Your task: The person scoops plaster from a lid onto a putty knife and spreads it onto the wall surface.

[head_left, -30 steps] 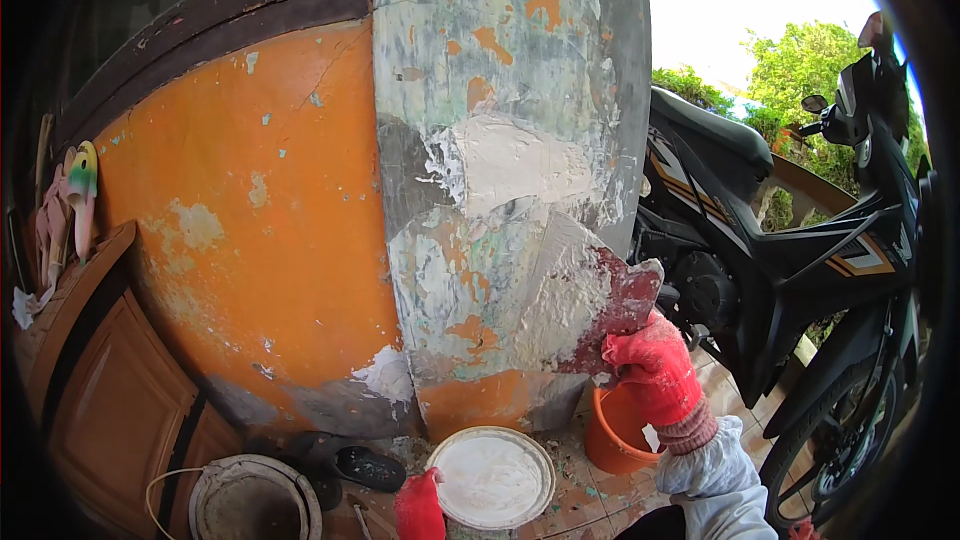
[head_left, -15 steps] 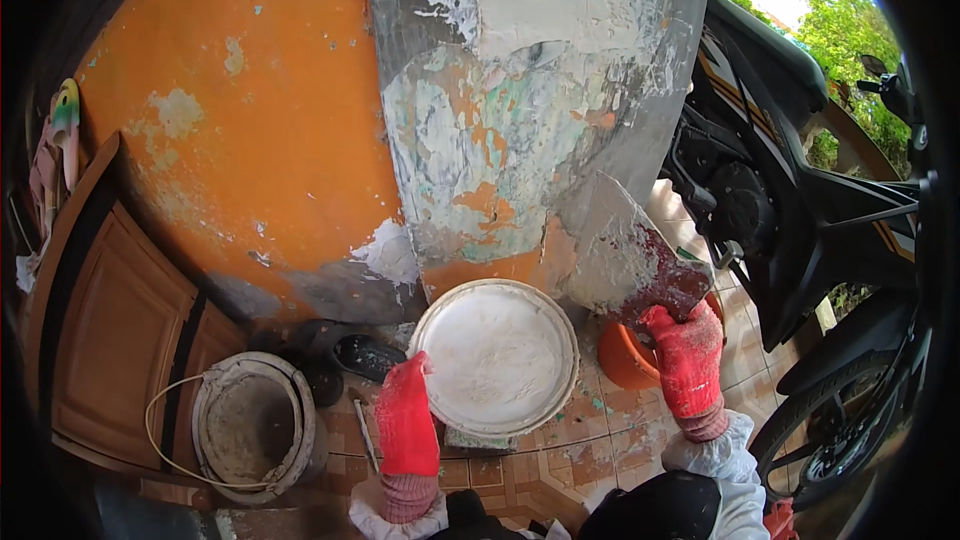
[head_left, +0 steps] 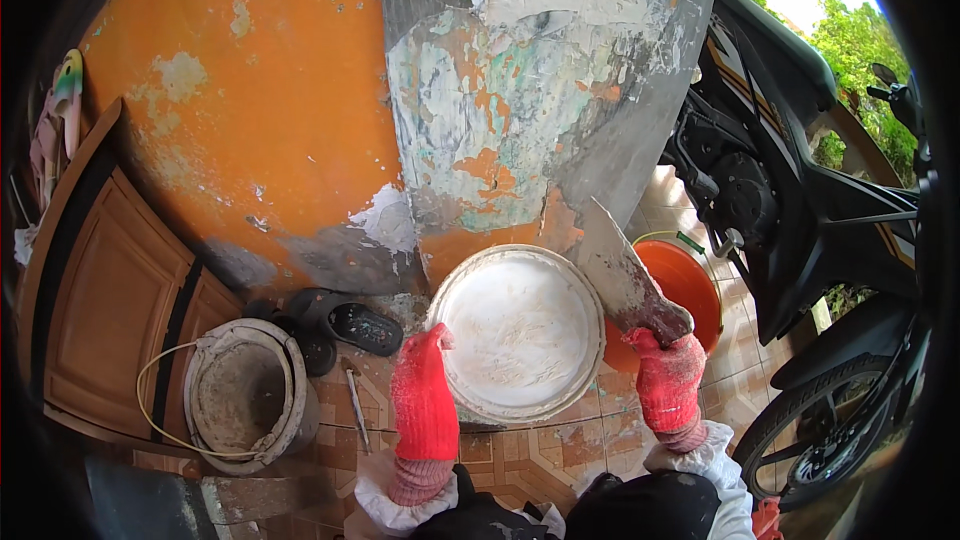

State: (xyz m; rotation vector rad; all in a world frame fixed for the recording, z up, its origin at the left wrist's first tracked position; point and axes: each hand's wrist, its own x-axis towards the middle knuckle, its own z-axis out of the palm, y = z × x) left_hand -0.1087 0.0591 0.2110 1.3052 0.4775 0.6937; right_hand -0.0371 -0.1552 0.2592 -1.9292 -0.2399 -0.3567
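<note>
In the head view, I have both red-gloved hands in front of me, well apart. My left hand (head_left: 422, 392) is at the near-left edge of a round tub (head_left: 597, 345), with the fingers drawn together on its rim. White paste (head_left: 515, 330) fills the tub, its surface marked with shallow ridges. My right hand (head_left: 671, 380) is closed around the near end of a wide scraper (head_left: 622, 275), whose blade points far and left and carries smeared paste. The blade is just beside the tub's right rim; I cannot tell whether they touch. It also covers part of an orange bucket (head_left: 695, 285) on the tiled floor (head_left: 540, 452). Far ahead is a pillar (head_left: 490, 140) with patchy, peeling paint, joined on its left by an orange wall (head_left: 250, 120). To the left I see a grey bucket (head_left: 200, 365) with a thin handle, a dark sandal (head_left: 365, 328) and a slim stick (head_left: 357, 405). A black motorbike (head_left: 760, 190) stands on the right.
</note>
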